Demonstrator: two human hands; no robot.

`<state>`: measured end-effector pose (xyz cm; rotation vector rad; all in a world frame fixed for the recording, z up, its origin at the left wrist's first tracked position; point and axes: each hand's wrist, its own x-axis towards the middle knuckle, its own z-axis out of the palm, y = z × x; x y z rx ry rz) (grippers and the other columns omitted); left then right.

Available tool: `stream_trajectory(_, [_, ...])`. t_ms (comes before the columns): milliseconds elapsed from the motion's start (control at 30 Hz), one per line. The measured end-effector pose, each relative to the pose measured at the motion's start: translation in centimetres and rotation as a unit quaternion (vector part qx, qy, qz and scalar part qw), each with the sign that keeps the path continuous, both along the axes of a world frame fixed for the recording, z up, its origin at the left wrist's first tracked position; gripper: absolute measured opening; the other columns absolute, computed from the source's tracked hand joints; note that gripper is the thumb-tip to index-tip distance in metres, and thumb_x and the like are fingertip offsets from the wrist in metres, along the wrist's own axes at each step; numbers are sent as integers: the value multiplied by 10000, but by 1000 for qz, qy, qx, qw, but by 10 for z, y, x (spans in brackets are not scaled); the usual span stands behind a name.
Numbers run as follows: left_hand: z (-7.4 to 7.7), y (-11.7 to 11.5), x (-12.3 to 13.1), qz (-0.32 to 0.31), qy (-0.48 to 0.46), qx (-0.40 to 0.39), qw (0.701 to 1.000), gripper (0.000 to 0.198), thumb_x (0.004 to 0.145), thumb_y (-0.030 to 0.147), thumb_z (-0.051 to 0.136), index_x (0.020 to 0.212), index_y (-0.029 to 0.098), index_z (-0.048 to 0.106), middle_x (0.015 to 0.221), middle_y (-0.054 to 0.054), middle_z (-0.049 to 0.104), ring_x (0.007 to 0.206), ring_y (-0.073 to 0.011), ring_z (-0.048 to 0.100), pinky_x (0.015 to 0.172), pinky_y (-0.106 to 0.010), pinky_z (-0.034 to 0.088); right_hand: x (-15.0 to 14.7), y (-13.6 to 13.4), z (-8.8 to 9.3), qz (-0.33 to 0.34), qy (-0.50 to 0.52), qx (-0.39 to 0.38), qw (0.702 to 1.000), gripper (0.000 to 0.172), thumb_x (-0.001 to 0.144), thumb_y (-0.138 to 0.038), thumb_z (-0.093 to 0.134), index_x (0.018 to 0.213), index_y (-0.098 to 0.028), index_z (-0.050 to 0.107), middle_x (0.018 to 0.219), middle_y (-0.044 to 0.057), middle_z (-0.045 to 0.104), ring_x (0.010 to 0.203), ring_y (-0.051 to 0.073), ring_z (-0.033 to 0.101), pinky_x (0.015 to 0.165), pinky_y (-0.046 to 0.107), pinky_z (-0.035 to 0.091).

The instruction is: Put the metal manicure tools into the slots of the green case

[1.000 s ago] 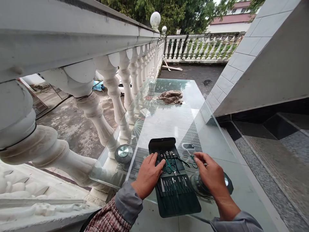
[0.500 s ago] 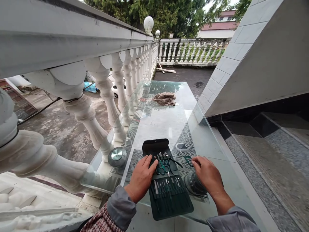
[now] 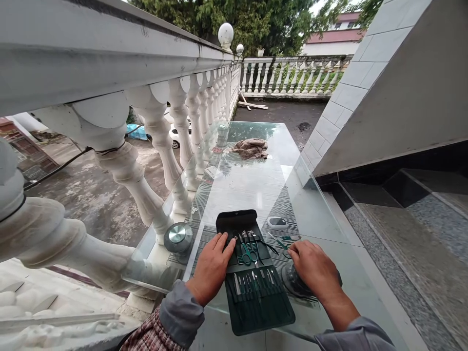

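An unfolded dark green manicure case (image 3: 260, 312) lies on the glass table, with nail clippers (image 3: 248, 236), green-handled scissors (image 3: 249, 256) and a row of slim metal tools (image 3: 254, 282) strapped or slotted inside. My left hand (image 3: 212, 265) rests on the case's left edge, fingers stretched out and thumb on the upper flap. To the right of the case, my right hand (image 3: 314, 268) is closed in a pinch at the handle of a second small pair of green-handled scissors (image 3: 282, 243). Its fingertips partly hide the handle loops.
A white and dark oval object (image 3: 277, 222) lies beyond the scissors. Round metal-capped supports, one at the left (image 3: 178, 237), carry the glass tabletop (image 3: 329, 229). A brown cloth (image 3: 250, 148) lies at the far end. White balusters (image 3: 164, 141) line the left; steps (image 3: 395, 214) rise at the right.
My right hand has lowered slightly with the scissors, which now lie at a flatter angle. My left hand has stayed on the case.
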<state>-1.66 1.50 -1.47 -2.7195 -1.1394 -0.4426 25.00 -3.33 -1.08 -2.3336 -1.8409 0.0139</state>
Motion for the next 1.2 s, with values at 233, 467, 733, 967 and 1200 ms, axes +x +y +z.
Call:
stream_trajectory(233, [4, 1, -8, 26, -7, -1, 1000, 448, 850, 26, 346, 1259, 134, 493, 1270, -150, 527, 1189, -238, 487, 972, -405, 436, -1, -3, 0, 32, -53, -23, 998, 169, 865, -188, 430, 766, -181, 566, 820, 88, 593, 834, 242, 527, 665, 324, 340])
stream_trajectory(467, [2, 0, -12, 24, -40, 4, 999, 393, 870, 54, 374, 1228, 133, 517, 1240, -148, 544, 1165, -243, 496, 962, -408, 444, 7, -5, -6, 25, 11, 8, 1000, 176, 855, -214, 396, 734, -198, 522, 791, 75, 578, 787, 222, 514, 691, 324, 349])
stream_trajectory(733, [15, -4, -4, -19, -144, 38, 989, 229, 906, 137, 422, 1098, 123, 547, 1011, -108, 612, 946, -212, 568, 828, -355, 510, -27, -7, 20, 110, 293, -13, 950, 202, 841, -324, 375, 696, -216, 466, 767, 31, 567, 761, 180, 518, 698, 298, 383])
stream_trajectory(967, [24, -15, -6, -134, -117, 156, 972, 215, 910, 124, 432, 1116, 99, 487, 721, -28, 575, 635, -147, 522, 593, -287, 462, -79, -15, 35, 184, 298, -70, 934, 144, 856, -249, 397, 732, -208, 458, 801, 24, 548, 794, 179, 492, 728, 323, 370])
stream_trajectory(1200, [24, -18, -13, -177, -67, 187, 964, 142, 912, 122, 412, 974, 101, 537, 656, -5, 534, 596, -134, 497, 518, -277, 393, -94, -16, 38, 217, 338, -49, 914, 152, 878, -235, 435, 747, -196, 502, 793, 21, 554, 784, 165, 501, 729, 311, 396])
